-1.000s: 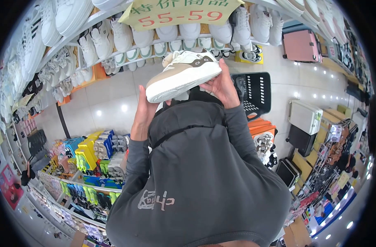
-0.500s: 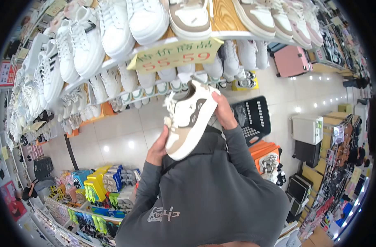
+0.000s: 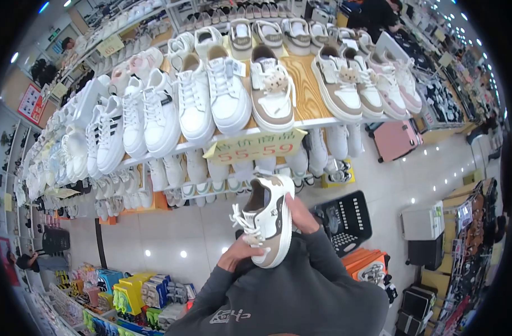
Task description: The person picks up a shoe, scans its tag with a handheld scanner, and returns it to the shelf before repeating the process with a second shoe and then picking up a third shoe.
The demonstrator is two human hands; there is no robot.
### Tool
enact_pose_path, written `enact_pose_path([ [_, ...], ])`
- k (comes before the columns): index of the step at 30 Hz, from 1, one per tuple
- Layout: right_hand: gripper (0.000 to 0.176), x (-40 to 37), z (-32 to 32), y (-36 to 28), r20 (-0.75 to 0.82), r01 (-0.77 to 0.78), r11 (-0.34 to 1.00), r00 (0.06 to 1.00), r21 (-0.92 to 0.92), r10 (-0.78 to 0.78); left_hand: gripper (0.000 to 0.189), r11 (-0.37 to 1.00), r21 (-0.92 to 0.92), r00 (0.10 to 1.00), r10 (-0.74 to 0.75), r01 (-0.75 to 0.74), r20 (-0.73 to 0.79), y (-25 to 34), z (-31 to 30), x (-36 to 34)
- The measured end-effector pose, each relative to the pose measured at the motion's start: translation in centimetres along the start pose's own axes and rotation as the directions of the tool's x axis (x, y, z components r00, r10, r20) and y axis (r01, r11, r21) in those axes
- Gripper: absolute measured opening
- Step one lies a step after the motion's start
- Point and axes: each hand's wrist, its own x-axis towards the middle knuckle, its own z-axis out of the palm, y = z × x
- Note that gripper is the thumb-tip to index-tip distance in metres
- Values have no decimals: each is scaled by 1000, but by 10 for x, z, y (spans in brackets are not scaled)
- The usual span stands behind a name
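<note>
Sneaker (image 3: 269, 217) held toe-down before the shoe shelf (image 3: 304, 92) — left hand (image 3: 239, 259) grips its toe, right hand (image 3: 301, 215) clasps its sole

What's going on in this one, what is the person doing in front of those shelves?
A person in a grey top holds a beige-and-white sneaker in both hands in a shoe shop. The left hand is at the toe end, and the right hand has its grip on the far side. The shoe is held up just below a yellow price sign on a display shelf of mostly white sneakers. A black basket sits on the floor beyond.
</note>
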Motion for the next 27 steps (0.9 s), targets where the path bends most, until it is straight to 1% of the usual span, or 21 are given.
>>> enact_pose_path([
  [1,51,-2,1,7,14,19,998,1000,60,-20,79,1000,-2,1000,26,-26,-7,11,9,-2],
  [4,48,-15,2,11,152,72,996,986,-57,-63,79,995,16,993,100,-99,-55,24,21,-2],
  [5,51,-21,-1,8,223,97,988,972,-117,-69,83,985,3,981,173,-174,-86,28,26,-3],
  [8,59,-37,10,-9,359,255,923,923,-289,-142,87,964,92,949,263,-250,-172,37,31,-10],
  [9,74,-41,11,-8,386,238,930,915,-281,-117,88,948,111,928,315,-298,-200,37,32,-11],
  [12,87,-53,18,-8,433,259,888,898,-380,-77,93,937,172,891,343,-303,-299,34,30,-18],
  [13,97,-55,20,-7,431,208,895,902,-394,-19,89,919,199,870,389,-341,-303,36,32,-19],
  [16,98,-61,29,-1,397,182,892,918,-414,-3,74,920,215,821,389,-327,-417,38,41,-15],
  [17,94,-63,33,-1,382,202,901,923,-384,-44,67,906,251,797,421,-342,-434,33,40,-12],
  [20,88,-62,35,6,377,226,897,923,-379,-73,64,873,292,759,484,-390,-435,29,45,-4],
  [23,85,-57,30,17,353,199,943,930,-267,-97,61,881,388,802,430,-272,-415,38,51,-4],
  [26,86,-58,30,21,314,223,946,938,-233,-144,56,862,448,820,424,-236,-385,44,54,-2],
  [27,86,-59,32,18,296,238,945,940,-224,-167,57,873,420,823,417,-246,-385,44,53,0],
])
